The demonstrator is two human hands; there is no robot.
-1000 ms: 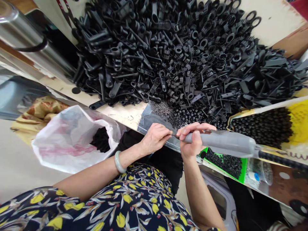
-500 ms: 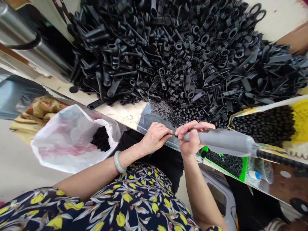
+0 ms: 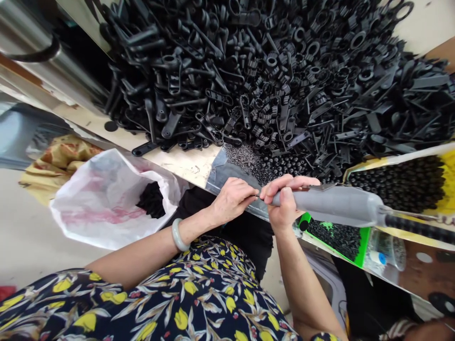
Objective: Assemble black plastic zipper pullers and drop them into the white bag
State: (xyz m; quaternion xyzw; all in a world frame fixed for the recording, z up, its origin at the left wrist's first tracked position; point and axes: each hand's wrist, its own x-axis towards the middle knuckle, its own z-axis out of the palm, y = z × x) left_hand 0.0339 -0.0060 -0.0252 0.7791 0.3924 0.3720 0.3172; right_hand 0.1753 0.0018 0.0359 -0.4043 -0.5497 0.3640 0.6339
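Note:
Wrapped round the front of a grey electric screwdriver [image 3: 330, 204] is my right hand [image 3: 284, 203]; the tool lies nearly level and its tip points left. My left hand [image 3: 232, 199], with a pale bangle at the wrist, pinches a small dark piece right at the tip. Fingers cover most of that piece, so its kind cannot be made out. Just beyond both hands are small metal screws [image 3: 241, 156] and round black beads [image 3: 284, 166]. Behind them rises a big heap of black plastic parts [image 3: 256, 85], with levers, rings and flat strips.
At left hangs a white plastic bag [image 3: 92, 203] with black pieces inside. A green tray [image 3: 364, 246] of small black parts sits below the screwdriver. Right of it stands a yellow-edged bag [image 3: 448, 166] of black beads. A steel cylinder [image 3: 67, 71] lies upper left.
The view has shifted slightly, so the heap and bags sit a little further right. Both hands keep the same hold, the left still pinching at the screwdriver's tip.

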